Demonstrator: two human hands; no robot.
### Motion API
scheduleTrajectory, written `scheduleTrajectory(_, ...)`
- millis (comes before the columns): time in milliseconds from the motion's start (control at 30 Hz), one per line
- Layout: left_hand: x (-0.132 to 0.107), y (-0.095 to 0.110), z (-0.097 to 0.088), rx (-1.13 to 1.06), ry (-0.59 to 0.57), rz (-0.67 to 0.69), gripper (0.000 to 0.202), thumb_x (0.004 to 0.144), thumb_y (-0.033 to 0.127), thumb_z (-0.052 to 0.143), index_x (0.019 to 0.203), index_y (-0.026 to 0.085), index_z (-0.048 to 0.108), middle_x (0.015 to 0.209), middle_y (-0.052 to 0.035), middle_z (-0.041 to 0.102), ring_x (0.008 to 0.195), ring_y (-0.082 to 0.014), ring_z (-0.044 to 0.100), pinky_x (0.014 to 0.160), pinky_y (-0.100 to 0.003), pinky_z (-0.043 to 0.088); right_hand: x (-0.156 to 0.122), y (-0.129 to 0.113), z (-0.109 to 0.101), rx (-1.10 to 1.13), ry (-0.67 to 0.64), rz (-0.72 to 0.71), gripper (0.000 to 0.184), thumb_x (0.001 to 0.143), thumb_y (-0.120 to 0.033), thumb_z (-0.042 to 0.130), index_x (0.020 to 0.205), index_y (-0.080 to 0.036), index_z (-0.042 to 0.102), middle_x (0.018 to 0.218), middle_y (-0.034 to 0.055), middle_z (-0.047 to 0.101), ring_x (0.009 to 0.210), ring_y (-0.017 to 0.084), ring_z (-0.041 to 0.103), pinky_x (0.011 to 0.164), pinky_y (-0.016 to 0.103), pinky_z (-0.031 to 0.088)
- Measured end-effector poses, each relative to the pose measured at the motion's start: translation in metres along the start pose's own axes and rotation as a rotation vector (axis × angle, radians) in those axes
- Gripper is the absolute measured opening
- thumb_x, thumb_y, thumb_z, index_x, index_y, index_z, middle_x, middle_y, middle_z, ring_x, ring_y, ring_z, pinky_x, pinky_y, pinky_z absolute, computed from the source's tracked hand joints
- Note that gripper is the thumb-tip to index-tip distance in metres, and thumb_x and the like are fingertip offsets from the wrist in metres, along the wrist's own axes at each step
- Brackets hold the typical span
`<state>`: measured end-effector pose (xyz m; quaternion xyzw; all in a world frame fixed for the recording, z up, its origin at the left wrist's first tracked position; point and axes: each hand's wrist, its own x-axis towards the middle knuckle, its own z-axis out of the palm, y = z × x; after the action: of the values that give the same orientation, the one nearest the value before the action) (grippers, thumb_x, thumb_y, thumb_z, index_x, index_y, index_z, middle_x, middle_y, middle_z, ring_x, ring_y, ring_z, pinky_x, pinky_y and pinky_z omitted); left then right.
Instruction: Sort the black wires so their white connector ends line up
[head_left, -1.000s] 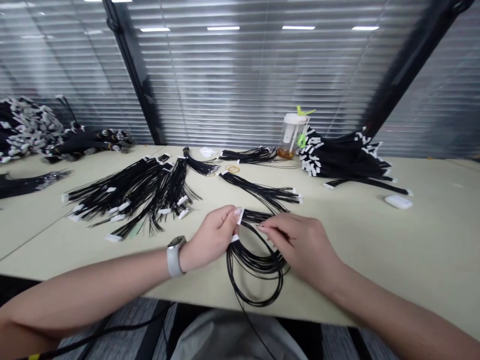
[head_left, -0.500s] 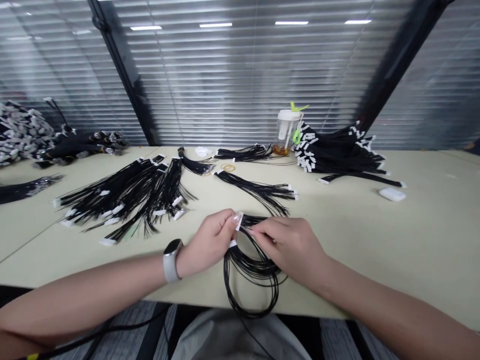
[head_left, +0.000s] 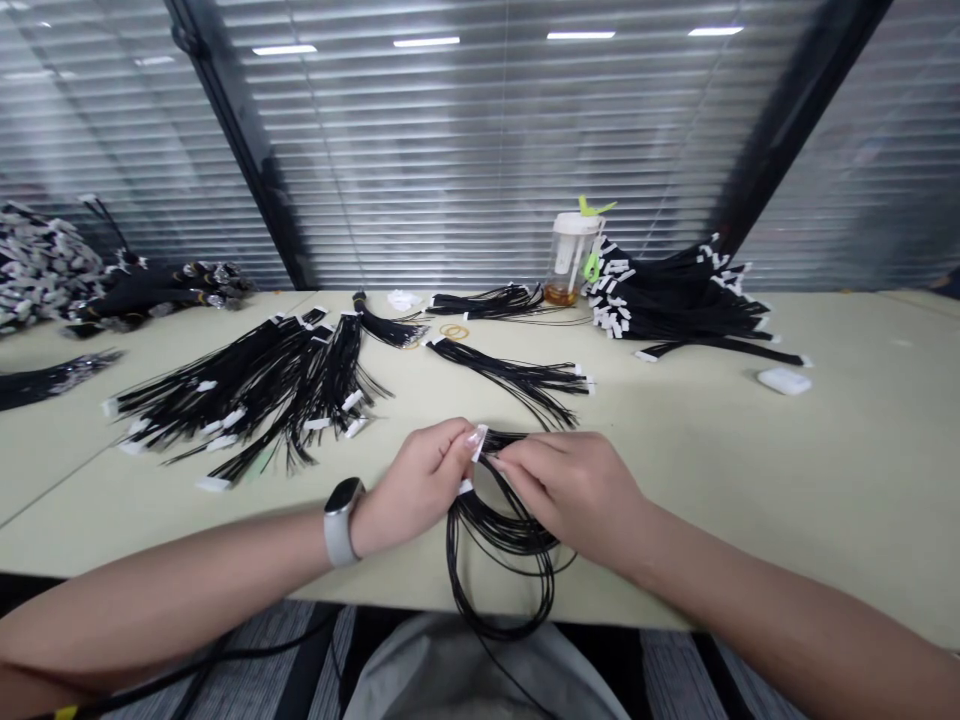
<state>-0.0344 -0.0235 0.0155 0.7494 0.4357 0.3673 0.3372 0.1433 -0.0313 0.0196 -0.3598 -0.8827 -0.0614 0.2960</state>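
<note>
Pinched between the thumb and fingers of my left hand (head_left: pixel 424 480) is a white connector (head_left: pixel 480 443) at the end of a bundle of thin black wires. My right hand (head_left: pixel 574 490) is closed on a wire just right of that connector, its fingertips pressed together close to the housing. From both hands the black wire harness (head_left: pixel 506 535) loops down over the table's front edge. A second white connector (head_left: pixel 466 487) shows under my left fingers. Which single wire my right fingertips hold is too small to make out.
Black wire bundles with white connectors (head_left: pixel 262 400) lie spread at left, and another bundle (head_left: pixel 517 375) lies ahead. A larger pile (head_left: pixel 675 300) is at back right, beside a lidded cup (head_left: pixel 568 262). Rubber bands (head_left: pixel 454 331) and a white case (head_left: pixel 784 381) rest on the table (head_left: pixel 750 480).
My right fingertips have shifted very slightly left, toward the white connector. My left hand keeps its grip, and the view has moved a little.
</note>
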Motion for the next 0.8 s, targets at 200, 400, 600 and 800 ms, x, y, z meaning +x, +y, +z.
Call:
scheduleTrajectory(200, -0.003, -0.002, 0.001, 0.049, -0.031, 0.027, 0.036, 0.088, 0.034, 0.033, 0.060, 0.016, 0.043, 0.055, 0.0035, 0.045, 0.054, -0.0084, 0.041, 0.054, -0.020, 0.034, 0.001, -0.004, 0.000, -0.062, -0.029, -0.026, 0.031, 0.087, -0.021, 0.038, 0.064, -0.016, 0.059, 0.056, 0.0002, 0.058, 0.052, 0.010, 0.051, 0.052, 0.024, 0.030)
scheduleTrajectory(400, 0.000, -0.006, 0.003, 0.119, -0.061, 0.018, 0.034, 0.087, 0.034, 0.034, 0.059, 0.016, 0.042, 0.054, 0.0039, 0.043, 0.052, -0.0085, 0.038, 0.051, -0.020, 0.032, 0.003, -0.002, 0.000, -0.070, -0.078, -0.055, 0.027, 0.085, -0.020, 0.040, 0.065, -0.017, 0.059, 0.056, -0.0006, 0.058, 0.051, 0.009, 0.049, 0.050, 0.024, 0.027)
scheduleTrajectory(600, 0.004, 0.001, 0.001, 0.079, -0.087, 0.000, 0.033, 0.087, 0.035, 0.034, 0.061, 0.016, 0.043, 0.056, 0.0039, 0.042, 0.054, -0.0086, 0.038, 0.051, -0.019, 0.033, 0.007, 0.004, -0.003, -0.048, -0.150, 0.008, 0.027, 0.087, -0.020, 0.040, 0.068, -0.017, 0.059, 0.060, 0.0014, 0.058, 0.056, 0.012, 0.051, 0.053, 0.024, 0.031)
scheduleTrajectory(800, 0.017, -0.005, -0.005, -0.056, 0.151, -0.137, 0.038, 0.084, 0.043, 0.039, 0.056, 0.016, 0.042, 0.049, 0.0044, 0.040, 0.047, -0.0079, 0.037, 0.046, -0.020, 0.032, 0.004, -0.001, -0.022, -0.076, 0.084, 0.039, 0.017, 0.084, -0.025, 0.046, 0.077, -0.016, 0.060, 0.073, 0.0061, 0.057, 0.069, 0.017, 0.051, 0.061, 0.028, 0.036)
